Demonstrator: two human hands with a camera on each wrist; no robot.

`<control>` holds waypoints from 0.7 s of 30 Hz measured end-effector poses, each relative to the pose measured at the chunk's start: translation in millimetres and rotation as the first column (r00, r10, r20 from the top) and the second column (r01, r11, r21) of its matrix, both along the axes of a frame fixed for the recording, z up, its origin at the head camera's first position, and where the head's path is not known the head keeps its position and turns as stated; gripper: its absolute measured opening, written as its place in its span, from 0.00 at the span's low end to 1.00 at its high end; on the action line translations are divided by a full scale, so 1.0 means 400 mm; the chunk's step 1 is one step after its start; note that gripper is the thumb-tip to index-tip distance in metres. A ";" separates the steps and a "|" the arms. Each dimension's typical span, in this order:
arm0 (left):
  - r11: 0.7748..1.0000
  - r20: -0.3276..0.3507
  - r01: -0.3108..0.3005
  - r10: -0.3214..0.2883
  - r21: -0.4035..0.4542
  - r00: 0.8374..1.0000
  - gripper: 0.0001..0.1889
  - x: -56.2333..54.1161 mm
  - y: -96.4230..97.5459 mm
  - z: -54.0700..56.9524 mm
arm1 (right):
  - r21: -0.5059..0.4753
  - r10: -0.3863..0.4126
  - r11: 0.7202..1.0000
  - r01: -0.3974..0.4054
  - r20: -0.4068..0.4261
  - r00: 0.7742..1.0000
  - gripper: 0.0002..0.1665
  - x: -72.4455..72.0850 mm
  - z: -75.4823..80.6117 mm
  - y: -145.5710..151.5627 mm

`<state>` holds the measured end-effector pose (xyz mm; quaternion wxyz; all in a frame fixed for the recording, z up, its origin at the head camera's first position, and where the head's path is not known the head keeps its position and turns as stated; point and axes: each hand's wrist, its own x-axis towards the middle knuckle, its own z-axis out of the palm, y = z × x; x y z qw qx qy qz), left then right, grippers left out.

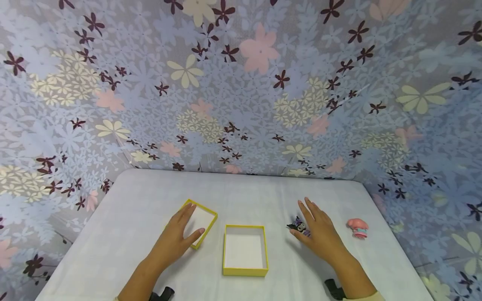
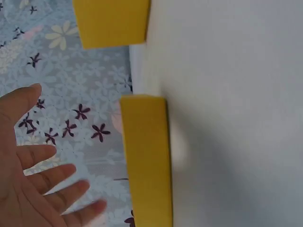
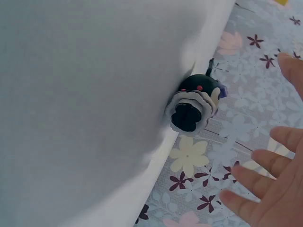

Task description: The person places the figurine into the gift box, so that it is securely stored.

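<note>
My left hand point(image 1: 175, 236) hovers over a shallow white box part with yellow sides point(image 1: 205, 217), fingers spread, and covers its left portion in the head view. In the left wrist view, the thumb and fingers of that hand point(image 2: 42, 189) are extended with nothing between them, beside a yellow side wall point(image 2: 147, 161). My right hand point(image 1: 320, 234) is held with fingers apart over a small black and purple figurine with a white face point(image 1: 300, 226), partly hiding it. The right wrist view shows the figurine's dark underside and frilled grey edge point(image 3: 189, 113), apart from the fingers.
Between the hands stands another yellow-edged box part point(image 1: 245, 251), its white inside facing up. A pink figurine point(image 1: 358, 228) lies farther right. All rest on a white-covered table point(image 1: 150, 192), with a flowered cloth point(image 1: 241, 104) rising behind and beside it.
</note>
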<state>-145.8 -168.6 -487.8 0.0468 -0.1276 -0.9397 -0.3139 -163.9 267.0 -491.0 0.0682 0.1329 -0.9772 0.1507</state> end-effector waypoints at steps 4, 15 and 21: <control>0.993 0.073 0.024 -0.033 0.119 0.997 0.41 0.015 0.014 0.013 | -0.058 0.026 0.998 -0.025 0.018 1.000 0.53 0.001 0.003 0.007; 0.968 0.202 0.071 -0.121 0.239 0.972 0.40 0.041 0.043 0.010 | -0.196 0.056 0.981 -0.015 0.206 0.977 0.42 -0.007 -0.007 0.030; 0.948 0.188 0.151 -0.208 0.280 0.960 0.40 0.049 0.059 0.000 | -0.213 0.047 0.977 0.014 0.279 0.959 0.44 -0.011 -0.012 0.037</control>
